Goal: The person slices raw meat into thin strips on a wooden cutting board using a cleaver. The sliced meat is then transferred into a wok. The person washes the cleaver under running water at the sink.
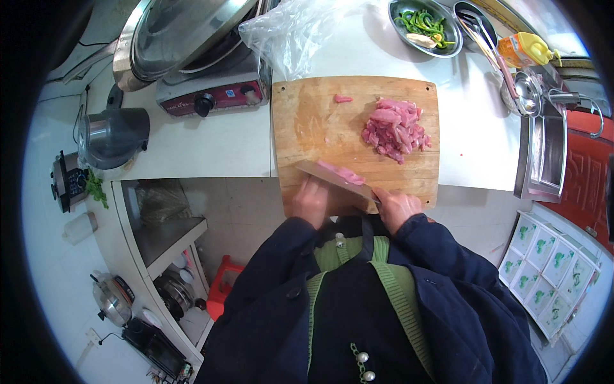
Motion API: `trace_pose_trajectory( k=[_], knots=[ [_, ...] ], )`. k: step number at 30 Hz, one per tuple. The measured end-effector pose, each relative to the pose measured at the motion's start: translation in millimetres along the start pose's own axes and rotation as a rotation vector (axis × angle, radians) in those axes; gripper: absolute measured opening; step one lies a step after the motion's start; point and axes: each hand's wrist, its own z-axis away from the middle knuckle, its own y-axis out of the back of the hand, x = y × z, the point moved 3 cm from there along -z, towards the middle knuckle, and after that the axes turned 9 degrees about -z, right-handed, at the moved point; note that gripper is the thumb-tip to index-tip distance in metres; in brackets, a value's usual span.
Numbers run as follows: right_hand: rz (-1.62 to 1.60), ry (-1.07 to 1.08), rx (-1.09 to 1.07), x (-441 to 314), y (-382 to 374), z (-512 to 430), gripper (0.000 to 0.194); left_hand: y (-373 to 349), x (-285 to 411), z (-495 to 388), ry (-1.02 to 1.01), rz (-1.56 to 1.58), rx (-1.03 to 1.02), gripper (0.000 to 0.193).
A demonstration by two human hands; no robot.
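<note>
My right hand grips the handle of a kitchen cleaver near the front of a wooden cutting board. The blade slants up and left from that hand. Strips of raw pink meat lie against the blade's far side. My left hand is on the near side, with its fingertips by the blade's left part; the blade hides what lies under them. Towards the board's back right sits a heap of cut raw meat. One small meat strip lies alone near the back edge.
A clear plastic bag lies behind the board. Back right are a metal bowl with sliced green peppers, a yellow bottle and a steel sink. A gas stove with a large lidded pan stands left.
</note>
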Motion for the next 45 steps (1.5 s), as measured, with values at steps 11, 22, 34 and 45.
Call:
trace_pose_trajectory(
  k=[11,22,34,45],
  knots=[
    [-0.025,0.052,0.004,-5,-6,-13,0.017,4,2,-5,0.036,0.046,-0.041,0.033],
    [-0.01,0.041,0.002,-4,-17,-25,0.022,7,6,-6,0.048,0.044,-0.039,0.031],
    [-0.073,0.145,0.292,21,14,-13,0.02,9,12,-5,0.006,0.027,-0.031,0.031],
    [-0.021,0.076,0.103,19,5,31,0.026,-8,-6,14,0.056,0.035,-0.046,0.032]
  ],
)
